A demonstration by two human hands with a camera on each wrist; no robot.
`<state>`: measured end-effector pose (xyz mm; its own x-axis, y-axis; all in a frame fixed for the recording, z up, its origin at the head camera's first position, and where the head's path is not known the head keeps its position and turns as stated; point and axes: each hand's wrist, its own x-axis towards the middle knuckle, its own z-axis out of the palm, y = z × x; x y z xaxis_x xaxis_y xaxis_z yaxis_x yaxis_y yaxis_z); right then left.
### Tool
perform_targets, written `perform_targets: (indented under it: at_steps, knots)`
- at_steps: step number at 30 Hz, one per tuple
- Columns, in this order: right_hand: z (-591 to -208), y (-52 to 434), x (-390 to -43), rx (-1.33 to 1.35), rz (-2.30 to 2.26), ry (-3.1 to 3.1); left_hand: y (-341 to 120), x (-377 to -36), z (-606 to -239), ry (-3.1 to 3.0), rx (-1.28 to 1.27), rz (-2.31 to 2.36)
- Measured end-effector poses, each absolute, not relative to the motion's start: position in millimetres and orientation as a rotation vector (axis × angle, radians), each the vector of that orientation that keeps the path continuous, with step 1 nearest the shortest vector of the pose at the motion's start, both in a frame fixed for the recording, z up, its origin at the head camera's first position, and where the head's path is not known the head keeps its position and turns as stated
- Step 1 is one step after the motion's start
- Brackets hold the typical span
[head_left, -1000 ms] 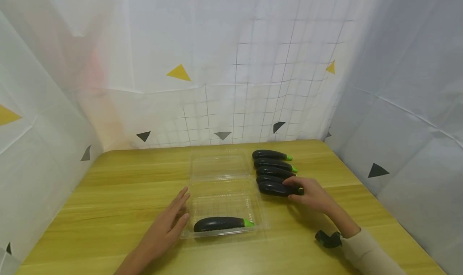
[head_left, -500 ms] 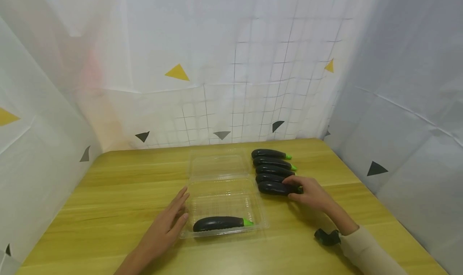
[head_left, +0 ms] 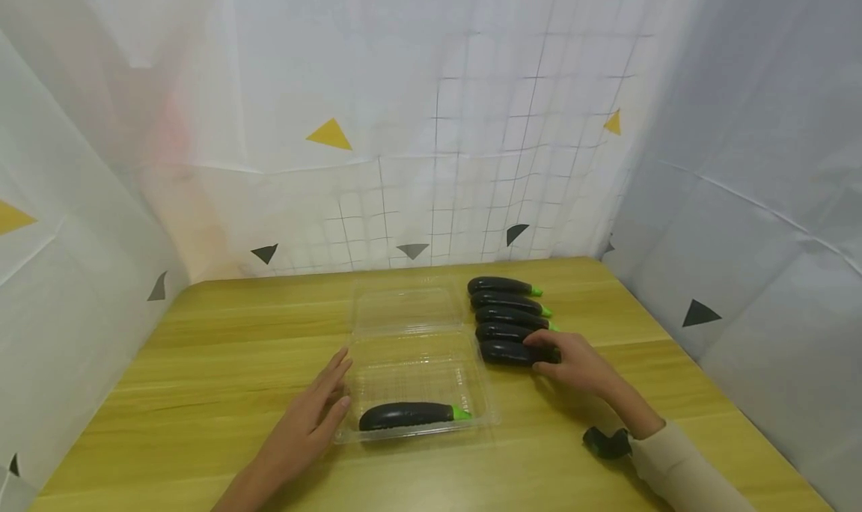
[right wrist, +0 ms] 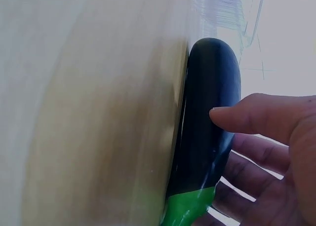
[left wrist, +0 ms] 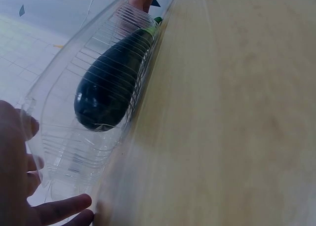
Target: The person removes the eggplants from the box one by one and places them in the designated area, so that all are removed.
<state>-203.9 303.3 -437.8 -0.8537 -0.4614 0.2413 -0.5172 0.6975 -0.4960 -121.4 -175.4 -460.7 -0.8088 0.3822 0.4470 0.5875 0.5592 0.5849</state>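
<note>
In the head view a row of several dark eggplants (head_left: 501, 300) with green stems lies at the right. My right hand (head_left: 572, 358) holds the nearest eggplant (head_left: 508, 353) near its stem end, thumb on one side and fingers on the other. The right wrist view shows the thumb (right wrist: 247, 116) pressed on that eggplant's dark skin. A lidded clear plastic container (head_left: 420, 377) stands open at the centre with one eggplant (head_left: 407, 416) lying along its front. My left hand (head_left: 303, 426) touches the container's left side with its fingers extended.
The container's clear lid (head_left: 404, 306) lies back toward the rear wall. A dark curved object (head_left: 606, 443) lies on the wooden table (head_left: 222, 377) by the right sleeve. White sheets enclose the table at the back and both sides.
Both hands stay almost in place. In the head view, the green stem of the right hand's eggplant, showing beside the hand a second ago, is now hidden.
</note>
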Motion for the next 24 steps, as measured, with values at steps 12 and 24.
perform_targets:
  at_steps: [12, 24]
  knots:
    - [-437.7, 304.5, -204.6, 0.835, 0.803, -2.802, -175.4, -122.4, -461.7, -2.508, -0.818, -1.096]
    - [-436.0, 304.4, -204.1, 0.837, 0.797, -2.777, -175.4, -121.5, -460.6, -2.512, -0.819, -1.109]
